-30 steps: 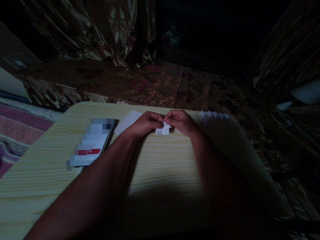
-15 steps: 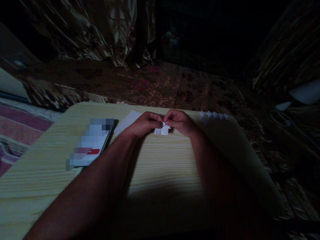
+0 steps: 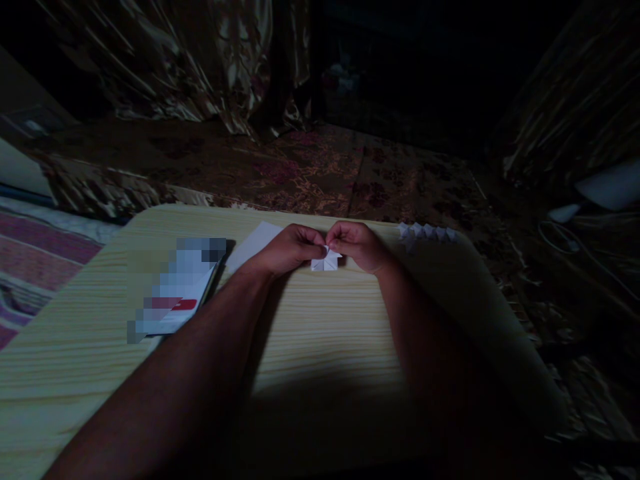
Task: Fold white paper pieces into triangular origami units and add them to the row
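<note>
A small piece of folded white paper (image 3: 325, 261), creased into triangular flaps, is held up over the wooden table (image 3: 330, 333). On its left, my left hand (image 3: 295, 249) pinches the upper edge between thumb and fingers. My right hand (image 3: 358, 244) is closed at the upper right corner, with thumb and forefinger on a flap there. The two hands' fingertips nearly meet above the paper and cover part of its top. Behind my left hand lies a flat sheet of white paper (image 3: 254, 241).
Several small folded white paper pieces (image 3: 429, 231) stand in a row at the table's far right. To the left lies a book or booklet (image 3: 183, 287), partly blurred, with a red label. Past the table are a patterned cloth-covered surface (image 3: 300, 167) and a white cable (image 3: 565, 240).
Both hands keep their pinch on the folded paper, which has turned very slightly. The right hand's fingers have shifted a little. The view has moved slightly.
</note>
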Tool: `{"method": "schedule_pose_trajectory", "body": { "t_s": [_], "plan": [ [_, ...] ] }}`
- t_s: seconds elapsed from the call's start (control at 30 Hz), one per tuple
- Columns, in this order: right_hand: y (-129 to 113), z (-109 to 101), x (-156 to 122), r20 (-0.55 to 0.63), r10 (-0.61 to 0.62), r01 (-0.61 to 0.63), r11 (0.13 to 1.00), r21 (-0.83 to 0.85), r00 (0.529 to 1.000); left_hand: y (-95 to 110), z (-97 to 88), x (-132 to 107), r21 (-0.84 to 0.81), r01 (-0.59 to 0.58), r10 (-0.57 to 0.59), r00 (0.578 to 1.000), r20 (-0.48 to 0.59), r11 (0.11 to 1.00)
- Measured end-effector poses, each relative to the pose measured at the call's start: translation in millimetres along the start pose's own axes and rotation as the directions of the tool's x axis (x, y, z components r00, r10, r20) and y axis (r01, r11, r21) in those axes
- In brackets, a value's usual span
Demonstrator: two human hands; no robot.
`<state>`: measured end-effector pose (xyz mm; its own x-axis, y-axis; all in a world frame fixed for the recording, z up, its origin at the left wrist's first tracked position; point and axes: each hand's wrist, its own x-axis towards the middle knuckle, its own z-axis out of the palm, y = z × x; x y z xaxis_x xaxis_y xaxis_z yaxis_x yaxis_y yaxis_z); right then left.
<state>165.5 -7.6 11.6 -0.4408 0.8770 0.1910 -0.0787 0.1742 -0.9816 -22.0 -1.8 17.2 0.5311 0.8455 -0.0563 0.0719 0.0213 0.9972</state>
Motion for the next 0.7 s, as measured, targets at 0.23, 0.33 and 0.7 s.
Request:
{"method": "schedule_pose_trajectory", "body": {
  "t_s": [0.23,0.33,0.7],
  "plan": [
    [2,1,2,-0.044,-0.017,0.015,0.999,-0.045,0.999,-1,0.0,1,0.039,-0.007,0.008,1.000,-0.017,0.999],
    [2,1,2,-0.069,-0.010,0.005,0.997,-0.075,0.998,-2,-0.3,2,0.057,-0.005,0.007,1.000,-0.022,0.998],
    [2,4,3,-0.103,-0.033,0.020,0.992,-0.123,0.994,-10,-3.3,5,0.061,-0.019,0.020,1.000,-0.024,0.998]
  ]
}}
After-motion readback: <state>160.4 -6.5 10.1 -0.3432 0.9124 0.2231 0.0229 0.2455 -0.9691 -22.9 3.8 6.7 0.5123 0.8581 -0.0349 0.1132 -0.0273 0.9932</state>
